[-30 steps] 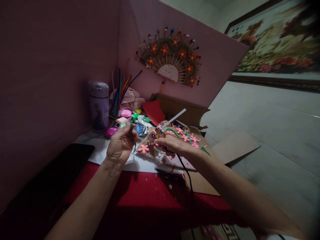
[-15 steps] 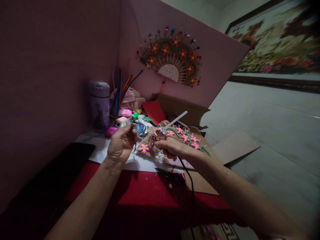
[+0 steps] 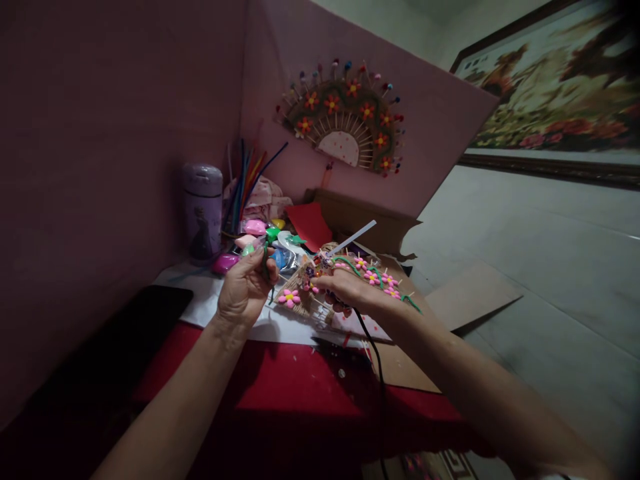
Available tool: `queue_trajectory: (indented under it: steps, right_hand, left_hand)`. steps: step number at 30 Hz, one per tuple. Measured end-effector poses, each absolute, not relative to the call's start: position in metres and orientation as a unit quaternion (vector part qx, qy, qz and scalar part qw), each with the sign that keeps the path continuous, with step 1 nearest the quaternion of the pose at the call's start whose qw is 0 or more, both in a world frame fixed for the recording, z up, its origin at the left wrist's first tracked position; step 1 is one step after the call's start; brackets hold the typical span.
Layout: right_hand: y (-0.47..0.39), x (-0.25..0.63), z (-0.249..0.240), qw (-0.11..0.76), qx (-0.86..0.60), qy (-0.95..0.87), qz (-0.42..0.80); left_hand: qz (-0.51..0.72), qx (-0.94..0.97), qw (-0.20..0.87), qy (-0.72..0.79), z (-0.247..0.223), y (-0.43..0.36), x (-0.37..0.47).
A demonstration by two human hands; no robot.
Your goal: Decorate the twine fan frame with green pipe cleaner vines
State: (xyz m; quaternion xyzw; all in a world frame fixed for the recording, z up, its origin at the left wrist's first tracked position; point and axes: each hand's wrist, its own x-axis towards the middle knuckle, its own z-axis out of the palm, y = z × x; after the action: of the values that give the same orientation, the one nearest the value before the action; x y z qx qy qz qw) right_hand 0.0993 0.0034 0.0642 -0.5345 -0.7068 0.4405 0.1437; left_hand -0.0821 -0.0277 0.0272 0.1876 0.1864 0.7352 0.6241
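Observation:
My left hand (image 3: 241,288) is closed, pinching a length of green yarn (image 3: 265,261) whose end hangs below the fingers. My right hand (image 3: 347,288) wraps round a patterned hot glue gun (image 3: 316,269); a whitish glue stick (image 3: 354,237) juts from its back and a black cord trails down. Under the gun lies a fan-shaped piece of twine and sticks, with a pink clay flower (image 3: 289,298) at its left end. More pink flowers (image 3: 371,277) and wavy green yarn (image 3: 377,275) run along its right side. The gun's nozzle is hard to make out.
A finished fan (image 3: 345,120) hangs on a pink board. Behind my left hand are clay packets (image 3: 255,227), pipe cleaners (image 3: 245,180) and a purple bottle (image 3: 203,210). Red paper (image 3: 309,225) and cardboard (image 3: 365,210) lie at the back. A red cloth (image 3: 280,380) covers the table.
The view has shifted slightly. Both hands keep their grips and almost the same places over the fan; the glue gun has barely moved.

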Motion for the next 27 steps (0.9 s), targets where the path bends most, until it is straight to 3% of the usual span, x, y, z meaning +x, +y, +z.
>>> queue_trajectory:
  steps: [27]
  right_hand:
    - [-0.007, 0.099, 0.067, 0.129, -0.543, -0.702, 0.442]
  left_hand:
    - [0.733, 0.169, 0.633, 0.182, 0.028, -0.029, -0.081]
